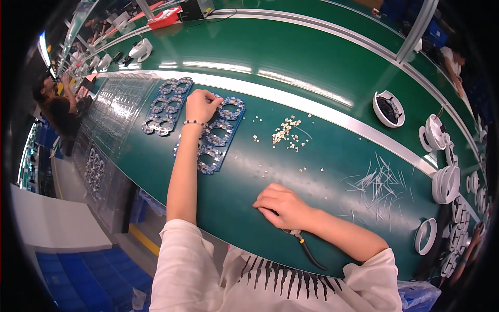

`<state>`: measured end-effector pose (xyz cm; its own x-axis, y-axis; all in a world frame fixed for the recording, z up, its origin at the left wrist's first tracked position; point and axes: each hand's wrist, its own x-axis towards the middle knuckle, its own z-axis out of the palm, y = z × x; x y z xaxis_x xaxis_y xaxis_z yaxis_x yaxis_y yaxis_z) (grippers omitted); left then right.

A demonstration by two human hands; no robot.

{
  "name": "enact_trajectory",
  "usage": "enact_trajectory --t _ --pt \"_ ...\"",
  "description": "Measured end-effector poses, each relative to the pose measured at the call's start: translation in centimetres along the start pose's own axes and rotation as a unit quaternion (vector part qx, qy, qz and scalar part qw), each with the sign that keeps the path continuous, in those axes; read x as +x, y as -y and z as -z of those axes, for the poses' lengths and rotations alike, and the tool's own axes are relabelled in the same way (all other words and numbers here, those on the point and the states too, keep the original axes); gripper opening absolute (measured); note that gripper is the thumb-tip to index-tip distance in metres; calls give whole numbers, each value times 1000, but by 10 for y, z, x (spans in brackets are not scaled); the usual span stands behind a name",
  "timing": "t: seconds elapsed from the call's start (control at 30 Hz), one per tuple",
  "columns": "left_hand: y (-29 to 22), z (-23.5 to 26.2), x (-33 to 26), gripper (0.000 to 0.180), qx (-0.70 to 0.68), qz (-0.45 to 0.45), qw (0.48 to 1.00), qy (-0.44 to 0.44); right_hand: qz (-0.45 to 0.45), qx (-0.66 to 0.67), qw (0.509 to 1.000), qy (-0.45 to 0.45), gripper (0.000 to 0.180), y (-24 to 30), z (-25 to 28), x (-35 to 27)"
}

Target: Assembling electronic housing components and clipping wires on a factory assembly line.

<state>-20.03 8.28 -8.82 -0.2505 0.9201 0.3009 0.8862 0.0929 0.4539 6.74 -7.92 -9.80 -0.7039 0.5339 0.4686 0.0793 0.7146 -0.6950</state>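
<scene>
My left hand (pixel 201 106), a beaded bracelet at its wrist, is over the top of a blue circuit board panel (pixel 222 136) with round cutouts. Its fingers are pinched together at the board; anything between them is too small to make out. My right hand (pixel 280 204) rests on the green table with fingers curled and thumb tucked in, and what they may hold is hidden. Partly under the right wrist lies a pair of pliers (pixel 306 250) with dark handles. Beyond the right hand is a scattered pile of tiny white connectors (pixel 287 132).
Another blue board panel (pixel 167 106) lies left of my left hand, beside clear plastic trays (pixel 117 104). Thin pale strips (pixel 382 182) are strewn at right. White round housings (pixel 446 184) stand at the right end, with a white ring (pixel 426 236). A person (pixel 57 106) is at far left.
</scene>
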Motion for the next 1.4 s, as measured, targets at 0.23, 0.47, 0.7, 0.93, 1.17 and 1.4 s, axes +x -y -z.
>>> enact_trajectory --t 0.23,0.47,0.7,0.93,1.17,1.4 --pt "3 -14 -10 12 -39 -99 987 -123 2 4 1000 -4 13 -1 0 3" --pt "9 -16 -12 16 23 -79 985 -154 8 7 1000 3 15 2 -1 3" --pt "2 -18 -13 13 0 -63 986 -155 3 1 1000 -3 16 4 -1 3" --pt "0 -24 -11 12 14 -111 977 -179 0 -10 1000 -7 15 4 0 4" --pt "2 -23 -9 13 0 -95 972 -214 10 -8 1000 -9 14 1 -2 1" --pt "-19 -7 -16 14 -30 -188 954 -231 3 2 1000 -6 11 1 -3 0"
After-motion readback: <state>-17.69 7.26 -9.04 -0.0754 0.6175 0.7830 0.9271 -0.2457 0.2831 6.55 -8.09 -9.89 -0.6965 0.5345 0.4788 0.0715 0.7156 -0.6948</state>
